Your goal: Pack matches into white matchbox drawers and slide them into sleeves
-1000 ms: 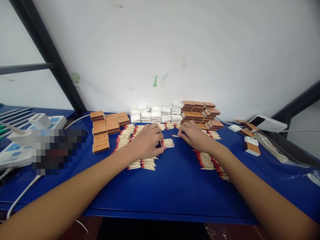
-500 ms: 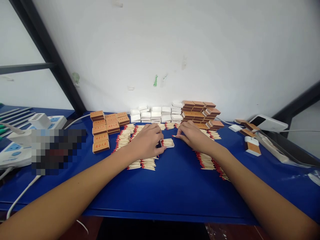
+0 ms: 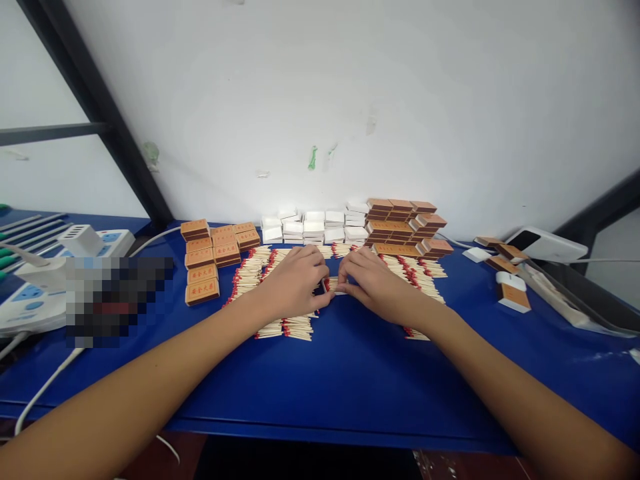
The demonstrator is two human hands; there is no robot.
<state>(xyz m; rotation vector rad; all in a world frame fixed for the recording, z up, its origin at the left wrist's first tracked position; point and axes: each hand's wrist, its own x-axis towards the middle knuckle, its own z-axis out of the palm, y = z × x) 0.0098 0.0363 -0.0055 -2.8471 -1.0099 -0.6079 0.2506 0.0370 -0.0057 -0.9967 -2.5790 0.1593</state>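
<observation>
My left hand [image 3: 295, 283] is closed around the left end of a small matchbox [image 3: 342, 289]. Its white tray shows between my hands with red-tipped matches in it, and a dark part shows between my left thumb and fingers. At the tray's right end, my right hand [image 3: 373, 280] has thumb and fingertips pinched together; what they hold is hidden. Rows of loose matches [image 3: 250, 273] lie beside and beneath my left hand. More matches [image 3: 417, 283] lie behind and under my right wrist.
White matchbox trays [image 3: 314, 230] are stacked along the wall. Orange-brown matchboxes [image 3: 203, 293] stand in piles at left, with another stack [image 3: 393, 230] at back right. A power strip [image 3: 30, 300] and cables are far left. A white device [image 3: 547, 245] lies at right on the blue table [image 3: 320, 393].
My right hand has moved left to the tray from just right of it, where a red match head showed at its fingertips. My left hand stays in place. The view has shifted slightly.
</observation>
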